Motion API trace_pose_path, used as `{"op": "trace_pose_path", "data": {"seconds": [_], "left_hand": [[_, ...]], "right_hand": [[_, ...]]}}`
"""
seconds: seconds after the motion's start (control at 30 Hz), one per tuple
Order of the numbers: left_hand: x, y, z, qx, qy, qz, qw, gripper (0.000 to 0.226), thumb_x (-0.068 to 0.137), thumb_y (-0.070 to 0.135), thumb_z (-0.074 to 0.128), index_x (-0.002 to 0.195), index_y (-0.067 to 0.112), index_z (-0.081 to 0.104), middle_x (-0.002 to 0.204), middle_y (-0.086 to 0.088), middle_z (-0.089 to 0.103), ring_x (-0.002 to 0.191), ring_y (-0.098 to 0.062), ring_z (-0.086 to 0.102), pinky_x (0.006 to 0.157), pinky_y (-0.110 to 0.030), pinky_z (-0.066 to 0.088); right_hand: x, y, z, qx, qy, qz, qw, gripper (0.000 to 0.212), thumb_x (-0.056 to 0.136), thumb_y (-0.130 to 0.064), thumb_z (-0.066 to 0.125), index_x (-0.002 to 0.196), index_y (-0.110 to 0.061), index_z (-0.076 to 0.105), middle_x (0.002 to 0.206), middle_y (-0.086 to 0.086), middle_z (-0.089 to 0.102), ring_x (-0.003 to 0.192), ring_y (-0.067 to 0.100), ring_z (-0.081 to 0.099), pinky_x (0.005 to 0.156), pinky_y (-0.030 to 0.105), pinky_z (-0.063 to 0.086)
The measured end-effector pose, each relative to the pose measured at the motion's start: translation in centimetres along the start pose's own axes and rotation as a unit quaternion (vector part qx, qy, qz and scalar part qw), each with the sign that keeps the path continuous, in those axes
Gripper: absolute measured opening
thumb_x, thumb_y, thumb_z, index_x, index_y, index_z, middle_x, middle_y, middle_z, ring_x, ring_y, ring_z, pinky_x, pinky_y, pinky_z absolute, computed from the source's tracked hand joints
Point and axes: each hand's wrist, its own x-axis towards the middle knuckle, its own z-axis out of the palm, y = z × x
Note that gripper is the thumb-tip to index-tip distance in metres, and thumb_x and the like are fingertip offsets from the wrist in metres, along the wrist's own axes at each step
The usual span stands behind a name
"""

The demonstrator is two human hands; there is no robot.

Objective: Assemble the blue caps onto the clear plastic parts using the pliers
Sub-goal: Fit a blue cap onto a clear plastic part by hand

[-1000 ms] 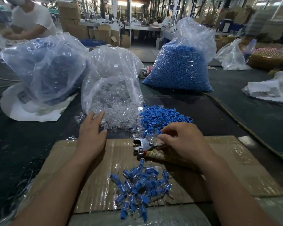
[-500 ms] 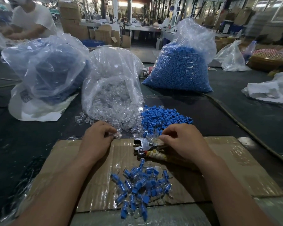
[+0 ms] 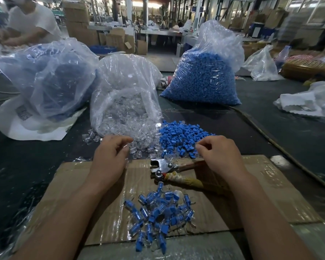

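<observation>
- A person in a white shirt works at the far left.
- A big plastic bag with dim blue contents stands at the far left on a white sheet.
- A bag of clear plastic parts stands right of it, its mouth spilling loose clear parts towards the near side.
- The left hand hovers at the near edge of those loose clear parts. Its fingers are loosely curled and blurred, so I cannot tell whether they have hold of one.
- Cardboard covered in shiny tape lies under both forearms on the dark table.
- A pile of assembled pieces, clear with blue caps fitted, lies near, on the cardboard between the forearms.
- The pliers lie on the cardboard between the hands, head to the left, with the taped handles running right under the right wrist.
- A heap of loose blue caps lies just beyond the pliers, touching the clear parts.
- A full bag of blue caps stands farther back.
- The right hand is at the near right edge of the loose heap, fingers curled, thumb and forefinger drawn together. I cannot tell whether they pinch a cap.
- Crumpled white plastic lies at the far right.
</observation>
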Motion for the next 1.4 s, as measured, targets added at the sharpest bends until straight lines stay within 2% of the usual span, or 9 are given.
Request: {"op": "trace_pose_path", "data": {"seconds": [0.07,0.17,0.3,0.6,0.73,0.93,1.07,1.27,1.4], "left_hand": [[-0.3,0.4,-0.1,-0.083,-0.031,-0.035,0.995,0.024,0.087,0.010,0.060,0.091,0.033,0.062,0.101,0.003,0.056,0.089,-0.009,0.056,0.066,-0.013,0.044],[-0.9,1.1,-0.1,-0.169,-0.054,-0.074,0.981,0.024,0.079,0.010,0.068,0.083,0.033,0.064,0.092,0.002,0.063,0.077,-0.010,0.061,0.051,-0.011,0.047],[-1.1,1.8,0.1,-0.220,-0.047,-0.110,0.968,0.024,0.077,0.003,0.068,0.088,0.024,0.066,0.083,0.003,0.066,0.063,0.002,0.063,0.050,-0.008,0.046],[-1.1,2.2,-0.4,-0.323,-0.107,-0.177,0.923,0.027,0.072,-0.006,0.066,0.086,0.018,0.067,0.092,-0.016,0.065,0.066,-0.016,0.066,0.051,-0.020,0.052],[-1.3,2.2,-0.4,-0.333,-0.127,-0.186,0.915,0.027,0.061,0.006,0.069,0.084,0.020,0.070,0.089,-0.013,0.068,0.065,-0.017,0.068,0.053,-0.023,0.054],[-1.4,2.4,-0.1,-0.337,-0.151,-0.187,0.910,0.028,0.058,0.013,0.069,0.085,0.019,0.072,0.089,-0.011,0.069,0.066,-0.016,0.069,0.054,-0.020,0.053],[-1.4,2.3,-0.2,-0.342,-0.149,-0.184,0.910,0.027,0.056,0.012,0.071,0.079,0.025,0.075,0.084,-0.010,0.072,0.064,-0.018,0.069,0.054,-0.021,0.053],[-1.6,2.2,-0.1,-0.362,-0.146,-0.199,0.899,0.022,0.056,0.013,0.073,0.075,0.022,0.073,0.090,-0.014,0.068,0.070,-0.021,0.068,0.057,-0.031,0.055],[-1.5,2.1,-0.2,-0.372,-0.157,-0.195,0.894,0.021,0.056,0.015,0.073,0.075,0.025,0.072,0.088,-0.014,0.071,0.078,-0.025,0.070,0.063,-0.036,0.057]], "right_hand": [[0.3,0.2,0.3,0.000,0.005,0.010,1.000,0.013,0.091,-0.028,0.056,0.093,-0.024,0.068,0.079,-0.012,0.058,0.072,0.005,0.051,0.064,0.025,0.039],[0.7,0.2,0.9,0.000,0.002,0.017,1.000,0.013,0.091,-0.025,0.055,0.096,-0.023,0.067,0.089,-0.009,0.063,0.077,0.006,0.054,0.067,0.025,0.043],[1.2,0.2,1.6,-0.020,-0.025,0.033,0.999,0.013,0.088,-0.030,0.059,0.095,-0.023,0.068,0.094,-0.007,0.065,0.082,0.007,0.055,0.072,0.027,0.046],[1.8,-0.4,2.1,-0.073,-0.095,0.051,0.992,0.017,0.083,-0.035,0.065,0.095,-0.023,0.069,0.099,-0.006,0.065,0.081,0.009,0.051,0.067,0.028,0.041],[2.0,-0.6,2.2,-0.079,-0.117,0.059,0.988,0.015,0.087,-0.033,0.060,0.097,-0.025,0.068,0.101,-0.005,0.065,0.089,0.013,0.055,0.069,0.029,0.042],[1.9,-0.5,2.5,-0.065,-0.098,0.043,0.992,0.009,0.087,-0.026,0.059,0.092,-0.024,0.066,0.102,-0.003,0.061,0.088,0.013,0.052,0.070,0.029,0.043],[1.7,-0.2,2.6,-0.072,-0.058,-0.021,0.995,0.004,0.085,-0.028,0.060,0.081,-0.028,0.059,0.097,-0.002,0.049,0.096,0.015,0.046,0.081,0.031,0.041],[1.0,-1.3,2.0,0.058,0.022,-0.048,0.997,0.018,0.076,-0.016,0.063,0.063,-0.022,0.052,0.068,-0.010,0.051,0.066,0.008,0.049,0.055,0.019,0.036],[-0.8,-2.8,0.9,0.179,0.044,-0.068,0.981,0.025,0.072,-0.007,0.065,0.059,-0.021,0.048,0.058,-0.007,0.051,0.053,0.003,0.046,0.049,0.013,0.039]]}}
